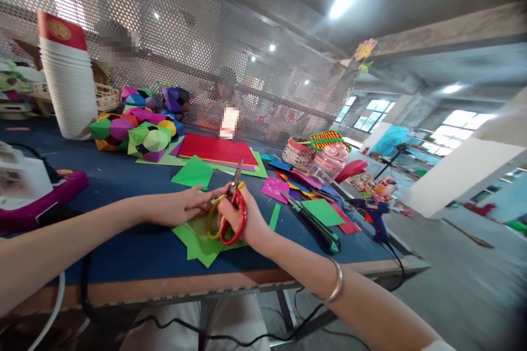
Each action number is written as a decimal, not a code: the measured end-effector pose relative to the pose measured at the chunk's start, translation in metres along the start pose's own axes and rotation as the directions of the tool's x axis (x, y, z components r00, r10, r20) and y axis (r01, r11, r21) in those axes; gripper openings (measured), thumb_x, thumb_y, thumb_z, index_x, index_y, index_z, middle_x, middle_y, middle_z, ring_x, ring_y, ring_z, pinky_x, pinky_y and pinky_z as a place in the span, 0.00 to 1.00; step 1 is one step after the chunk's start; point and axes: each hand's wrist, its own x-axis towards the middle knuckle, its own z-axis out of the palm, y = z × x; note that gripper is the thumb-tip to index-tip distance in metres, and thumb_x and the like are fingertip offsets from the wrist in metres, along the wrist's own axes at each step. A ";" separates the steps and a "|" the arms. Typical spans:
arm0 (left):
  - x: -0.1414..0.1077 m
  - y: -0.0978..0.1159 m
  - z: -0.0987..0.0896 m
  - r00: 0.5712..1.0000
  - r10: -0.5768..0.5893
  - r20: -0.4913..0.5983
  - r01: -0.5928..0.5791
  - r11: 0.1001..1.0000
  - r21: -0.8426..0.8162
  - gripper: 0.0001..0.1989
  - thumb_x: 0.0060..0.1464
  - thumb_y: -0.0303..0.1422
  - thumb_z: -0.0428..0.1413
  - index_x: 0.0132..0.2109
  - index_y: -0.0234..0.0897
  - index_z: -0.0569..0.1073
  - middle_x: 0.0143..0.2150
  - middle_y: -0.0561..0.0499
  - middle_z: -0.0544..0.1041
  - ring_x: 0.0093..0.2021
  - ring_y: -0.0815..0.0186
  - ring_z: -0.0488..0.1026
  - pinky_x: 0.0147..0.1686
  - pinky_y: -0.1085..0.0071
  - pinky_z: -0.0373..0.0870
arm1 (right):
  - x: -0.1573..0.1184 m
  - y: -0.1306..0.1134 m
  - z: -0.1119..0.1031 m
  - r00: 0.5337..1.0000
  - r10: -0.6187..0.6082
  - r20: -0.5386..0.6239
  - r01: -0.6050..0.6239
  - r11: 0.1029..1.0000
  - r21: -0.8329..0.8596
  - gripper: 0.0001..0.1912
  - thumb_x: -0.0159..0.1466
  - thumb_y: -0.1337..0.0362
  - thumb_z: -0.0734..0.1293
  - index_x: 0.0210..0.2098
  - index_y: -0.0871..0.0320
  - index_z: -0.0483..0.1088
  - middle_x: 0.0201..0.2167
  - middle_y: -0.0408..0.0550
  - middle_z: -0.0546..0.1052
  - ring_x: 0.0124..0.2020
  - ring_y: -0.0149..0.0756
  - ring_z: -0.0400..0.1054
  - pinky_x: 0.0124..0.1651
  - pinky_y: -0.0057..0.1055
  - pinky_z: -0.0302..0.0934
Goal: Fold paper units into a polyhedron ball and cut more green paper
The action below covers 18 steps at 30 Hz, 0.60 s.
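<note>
At upper left, the stack of cups (69,82) bears a round gold emblem on red, with no legible wording. At lower centre, the left hand (175,206), fingers partly spread, rests by green sheets (206,255), any grip on them undeterminable, while the right hand (254,224) holds scissors (236,175), blades pointing away; sound handling would keep the left fingertips clear of the blades and the paper flat. Right of centre lies a cutter (316,224), markings unreadable.

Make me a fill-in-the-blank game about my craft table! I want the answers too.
The right hand holds a pair of ____.
The bangle is on the ____ arm.
The tall paper cup stack is white with ____ at its top.

Missing words, in order: scissors; right; red.
</note>
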 end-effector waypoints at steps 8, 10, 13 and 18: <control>-0.002 0.009 -0.007 0.996 -0.038 0.079 0.052 0.980 -0.193 0.33 0.70 0.40 0.47 0.76 0.47 0.45 0.68 0.50 0.70 0.76 0.50 0.47 0.72 0.46 0.40 | -0.012 -0.013 -0.057 0.994 0.079 -0.075 -0.084 0.994 -0.068 0.15 0.61 0.59 0.67 0.42 0.51 0.57 0.19 0.31 0.68 0.19 0.31 0.66 0.23 0.27 0.62; -0.002 0.009 -0.006 0.999 -0.042 0.034 0.048 0.979 -0.198 0.33 0.69 0.41 0.49 0.76 0.46 0.50 0.66 0.50 0.73 0.75 0.49 0.50 0.71 0.47 0.46 | -0.013 -0.015 -0.046 0.996 0.059 -0.060 -0.062 0.997 -0.051 0.15 0.61 0.58 0.67 0.42 0.51 0.58 0.20 0.31 0.68 0.19 0.31 0.66 0.23 0.27 0.61; 0.000 0.007 -0.004 1.000 -0.015 -0.014 0.012 0.985 -0.171 0.30 0.66 0.41 0.51 0.72 0.46 0.61 0.61 0.50 0.79 0.72 0.49 0.59 0.70 0.51 0.52 | -0.011 -0.014 -0.014 0.999 0.036 -0.028 -0.037 0.999 -0.008 0.13 0.62 0.58 0.67 0.42 0.51 0.59 0.22 0.33 0.68 0.20 0.30 0.65 0.25 0.28 0.61; 0.004 0.009 -0.002 1.000 -0.011 -0.021 0.008 0.990 -0.139 0.20 0.60 0.38 0.53 0.56 0.39 0.78 0.53 0.44 0.82 0.64 0.45 0.69 0.70 0.52 0.52 | -0.002 -0.010 0.028 0.998 -0.061 0.004 0.062 0.997 -0.050 0.12 0.60 0.61 0.68 0.40 0.52 0.62 0.29 0.37 0.70 0.26 0.32 0.67 0.30 0.28 0.64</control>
